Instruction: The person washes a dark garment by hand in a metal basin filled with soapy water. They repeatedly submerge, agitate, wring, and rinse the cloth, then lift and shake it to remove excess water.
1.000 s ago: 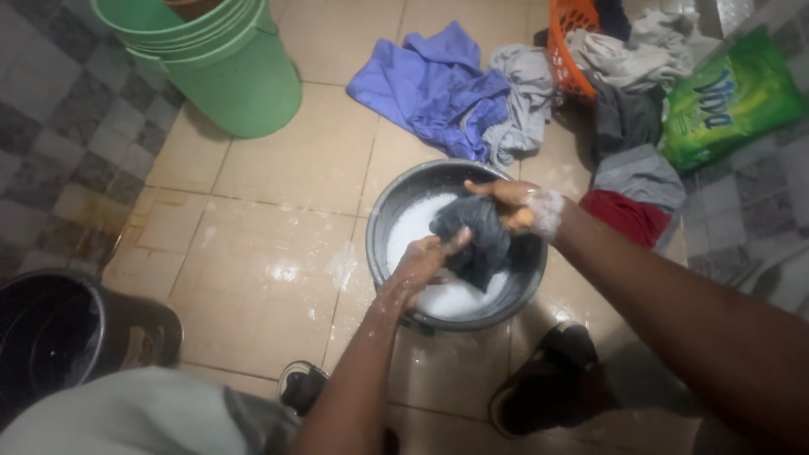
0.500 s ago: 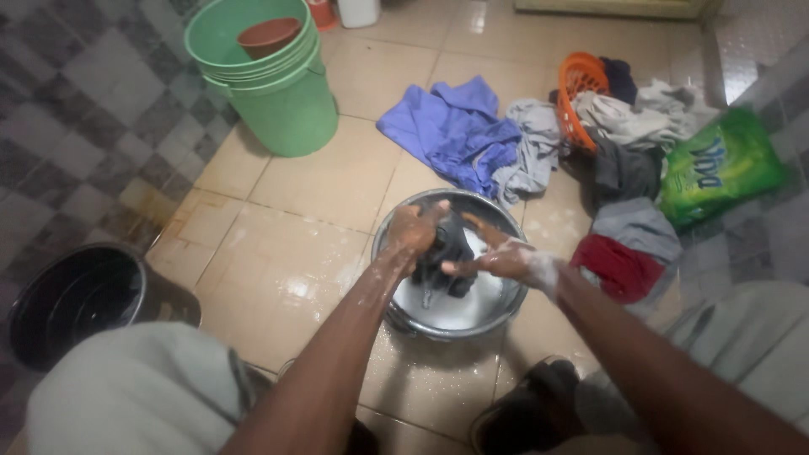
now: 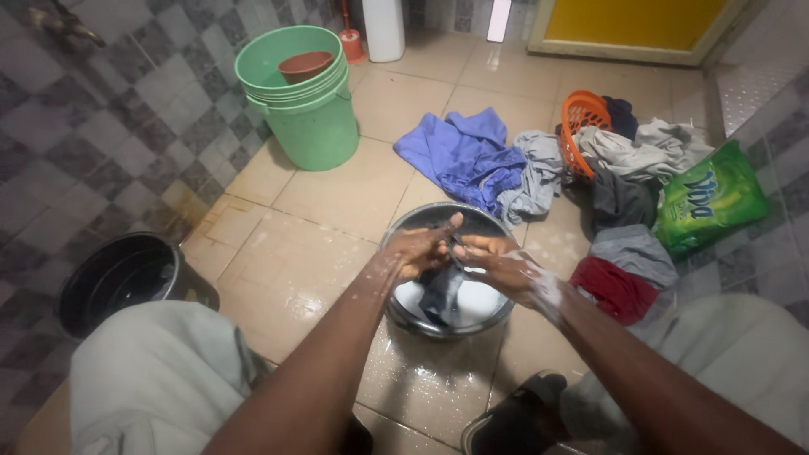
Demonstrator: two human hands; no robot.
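Centrally, the left hand (image 3: 419,250) and right hand (image 3: 504,266) meet above a grey metal basin (image 3: 403,226), fingers closed together on a dark wet garment (image 3: 442,291) that hangs from between them down into the white suds. Soap foam coats the right wrist. Beyond the fingertips lies a blue cloth (image 3: 459,156) on the floor, touching a pale grey cloth (image 3: 538,173); further right of the fingers an orange laundry basket (image 3: 580,118) lies tipped on its side with grey and dark clothes spilling out, a red garment (image 3: 613,288) nearest the right wrist, and a green detergent bag (image 3: 709,202) leaning against the wall. Left of and beyond the left hand stand stacked green buckets (image 3: 308,126) holding a brown bowl (image 3: 305,65); a black bucket (image 3: 118,278) stands well to the left of the left forearm. Nothing lies between the camera and the hands except the person's own forearms and pale-clothed knees. Flooring is wet beige tile (image 3: 278,261), splashed with suds beside the basin; walls carry grey chequered tile, with a yellow door (image 3: 632,21) at the far side
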